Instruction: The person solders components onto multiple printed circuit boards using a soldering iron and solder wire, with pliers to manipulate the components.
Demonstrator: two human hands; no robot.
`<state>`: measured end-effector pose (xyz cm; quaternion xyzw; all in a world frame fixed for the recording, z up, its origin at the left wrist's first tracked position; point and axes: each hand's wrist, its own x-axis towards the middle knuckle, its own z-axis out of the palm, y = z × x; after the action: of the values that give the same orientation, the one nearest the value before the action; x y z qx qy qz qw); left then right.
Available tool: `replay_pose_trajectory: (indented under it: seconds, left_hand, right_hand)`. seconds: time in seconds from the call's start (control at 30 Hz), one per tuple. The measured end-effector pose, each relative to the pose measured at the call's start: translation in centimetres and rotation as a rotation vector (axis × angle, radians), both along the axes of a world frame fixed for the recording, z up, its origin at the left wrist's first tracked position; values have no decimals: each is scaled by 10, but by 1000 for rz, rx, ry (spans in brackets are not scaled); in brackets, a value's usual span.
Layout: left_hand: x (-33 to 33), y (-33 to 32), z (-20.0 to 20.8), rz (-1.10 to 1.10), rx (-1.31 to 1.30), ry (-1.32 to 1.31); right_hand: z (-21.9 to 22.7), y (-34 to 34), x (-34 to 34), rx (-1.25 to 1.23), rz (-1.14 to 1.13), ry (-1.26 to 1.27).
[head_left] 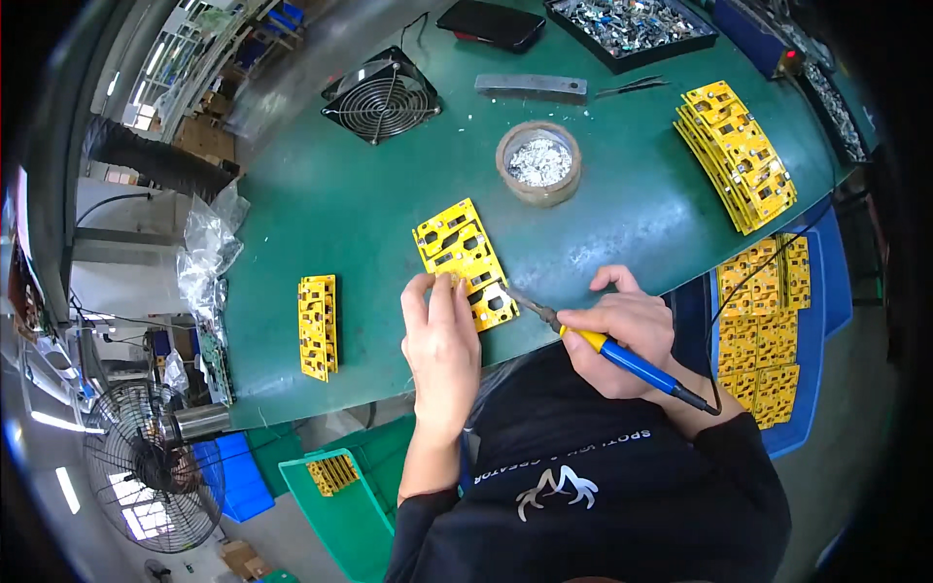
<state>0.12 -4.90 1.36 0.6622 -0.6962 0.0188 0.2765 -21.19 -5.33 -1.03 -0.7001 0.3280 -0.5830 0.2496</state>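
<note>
A yellow circuit board panel [460,241] with dark cut-outs lies tilted on the green bench in front of me. My left hand [440,330] rests on its lower left edge, fingertips pressed down together on the board. In my right hand [622,335] is a soldering iron [637,364] with a blue and yellow handle, its metal tip at the panel's lower right part. A black cord trails from the handle's end. Just beyond the board stands a round pot [541,163] holding silvery flakes.
A stack of yellow panels [736,155] stands at the right, with a smaller stack [318,327] at the left. Beyond lie a square fan [382,97], a metal bar [531,85], tweezers [632,86] and a black parts tray [632,53]. Blue [812,360] and green bins [326,525] sit below.
</note>
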Motion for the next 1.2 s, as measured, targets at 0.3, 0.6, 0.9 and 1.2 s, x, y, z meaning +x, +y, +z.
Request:
replay_pose_trajectory:
  seconds: [0.3,0.6,0.9,1.2]
  left_hand:
    - [-3,44,0,-128,-50,119]
    - [-10,51,-10,-66,-79,73]
    - [-13,50,-15,-95,-131,38]
    - [-11,49,-18,-113,-149,32]
  right_hand:
    - [-1,6,3,1,59,33]
    - [-3,8,7,-11,71,32]
    - [-4,7,7,-3,74,31]
    - [-6,8,10,-16,74,9]
